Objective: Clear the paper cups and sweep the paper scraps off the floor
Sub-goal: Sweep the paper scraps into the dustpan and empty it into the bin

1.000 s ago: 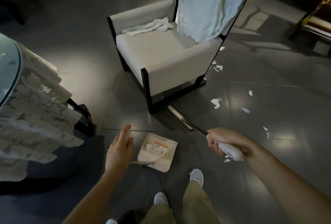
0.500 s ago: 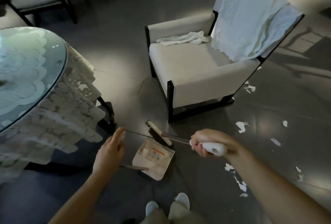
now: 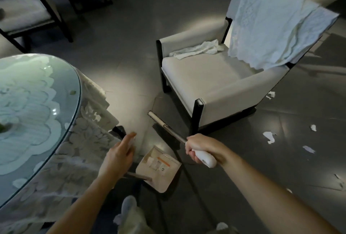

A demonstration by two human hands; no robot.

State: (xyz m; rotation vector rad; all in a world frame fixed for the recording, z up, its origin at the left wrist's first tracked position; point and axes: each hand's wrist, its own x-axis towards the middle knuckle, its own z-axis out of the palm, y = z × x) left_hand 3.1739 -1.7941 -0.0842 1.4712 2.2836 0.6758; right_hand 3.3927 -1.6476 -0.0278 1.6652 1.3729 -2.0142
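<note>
Grey floor (image 3: pixel 131 27) lies open left of the armchair (image 3: pixel 224 91), as far as the rounded glass edge of the table (image 3: pixel 61 113) with its hanging lace. On the near side of the armchair, the right hand (image 3: pixel 201 148) has its fingers clamped round the white grip of the broom (image 3: pixel 157 119). The broom's head rests on the floor just beside the armchair's near black corner leg. The dustpan (image 3: pixel 159 170) sits tilted in front of that corner, near the broom's shaft. The left hand (image 3: pixel 118 157) hovers over the dustpan's thin handle, fingers together; whether they grasp it I cannot tell. Torn paper scraps (image 3: pixel 269 137) lie scattered on the floor right of the armchair, apart from its base edge.
</note>
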